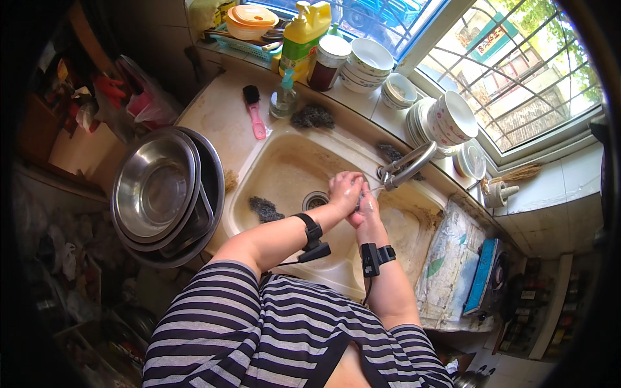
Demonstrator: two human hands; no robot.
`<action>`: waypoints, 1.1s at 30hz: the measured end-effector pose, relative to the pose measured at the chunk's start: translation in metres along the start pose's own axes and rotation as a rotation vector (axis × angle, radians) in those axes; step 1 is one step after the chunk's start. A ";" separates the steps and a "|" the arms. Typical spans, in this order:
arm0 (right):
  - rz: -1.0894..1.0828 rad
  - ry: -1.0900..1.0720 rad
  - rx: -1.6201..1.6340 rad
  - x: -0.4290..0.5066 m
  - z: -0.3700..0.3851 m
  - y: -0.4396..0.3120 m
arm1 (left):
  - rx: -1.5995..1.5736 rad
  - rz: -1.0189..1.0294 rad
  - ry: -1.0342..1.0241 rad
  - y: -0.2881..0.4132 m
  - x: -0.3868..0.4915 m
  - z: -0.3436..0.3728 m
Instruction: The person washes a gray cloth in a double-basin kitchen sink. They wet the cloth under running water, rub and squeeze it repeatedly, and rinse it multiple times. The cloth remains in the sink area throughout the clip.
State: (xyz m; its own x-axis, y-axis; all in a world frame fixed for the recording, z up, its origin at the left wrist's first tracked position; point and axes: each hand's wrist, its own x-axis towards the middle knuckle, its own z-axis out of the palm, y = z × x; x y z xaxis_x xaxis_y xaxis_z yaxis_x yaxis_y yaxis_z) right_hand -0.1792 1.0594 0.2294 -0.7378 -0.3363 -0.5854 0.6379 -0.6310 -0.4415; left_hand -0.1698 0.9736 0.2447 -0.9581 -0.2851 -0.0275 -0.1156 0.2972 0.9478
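Note:
My left hand (345, 190) and my right hand (366, 206) meet over the sink basin (286, 162), under the metal faucet (407, 167), where a thin stream of water runs onto them. Something dark shows between the palms, mostly hidden by the fingers; I cannot tell what it is. The drain (315, 201) is just left of my hands. A dark steel-wool scourer (266, 209) lies in the basin at the left. Each forearm wears a black strap with a small device.
Nested metal basins (157, 186) stand left of the sink. A pink-handled brush (254, 111), a clear pump bottle (284, 97) and another scourer (313, 117) sit behind it. Stacked bowls (453, 119) line the windowsill. A blue portable stove (480, 276) is at the right.

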 end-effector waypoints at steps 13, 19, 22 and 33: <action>-0.019 -0.226 0.038 -0.012 0.018 0.005 | -0.056 -0.183 -0.063 -0.013 0.006 0.004; -0.280 -0.028 -0.191 -0.021 0.021 0.010 | 0.000 0.004 -0.298 -0.005 -0.006 0.013; -0.074 -0.197 -0.107 -0.026 0.023 0.015 | -0.020 -0.192 -0.119 -0.006 0.012 -0.010; -0.094 -0.229 -0.154 -0.031 0.036 0.012 | -0.103 -0.067 -0.105 -0.005 0.001 0.000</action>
State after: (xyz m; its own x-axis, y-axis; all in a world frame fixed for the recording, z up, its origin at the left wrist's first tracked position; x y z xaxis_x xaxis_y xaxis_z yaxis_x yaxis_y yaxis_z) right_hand -0.1567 1.0372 0.2664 -0.8145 -0.4417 -0.3762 0.5779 -0.5591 -0.5945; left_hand -0.1702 0.9717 0.2397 -0.9720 -0.2022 -0.1196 -0.1576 0.1838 0.9702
